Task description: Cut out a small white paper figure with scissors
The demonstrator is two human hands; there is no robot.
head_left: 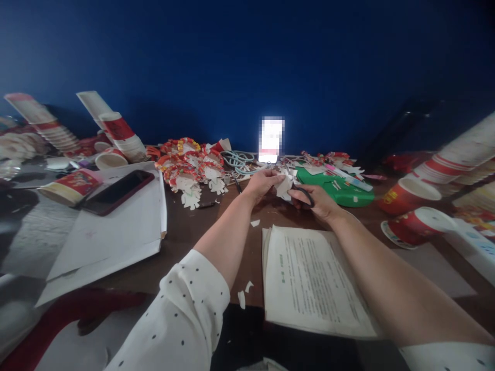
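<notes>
My left hand [263, 184] pinches a small piece of white paper [285, 186] above the middle of the table. Close by on the right, my right hand [315, 201] is closed around scissors [305, 191] with dark handles. The scissors reach toward the paper, though their blades are mostly hidden. Below both hands lies a stack of printed pages [309, 278]. Small white paper scraps [242, 299] are scattered on the dark brown tabletop. A green pouch-like item [340, 190] rests just beyond my right hand.
At back left sits a pile of red-and-white paper cutouts [189, 170]. A dark phone [118, 191] lies on white sheets [112, 242]. Paper cup stacks [124, 136] stand left, with red cups [410, 196] at right. A lit, blurred-out screen [271, 139] stands before the blue wall [247, 62].
</notes>
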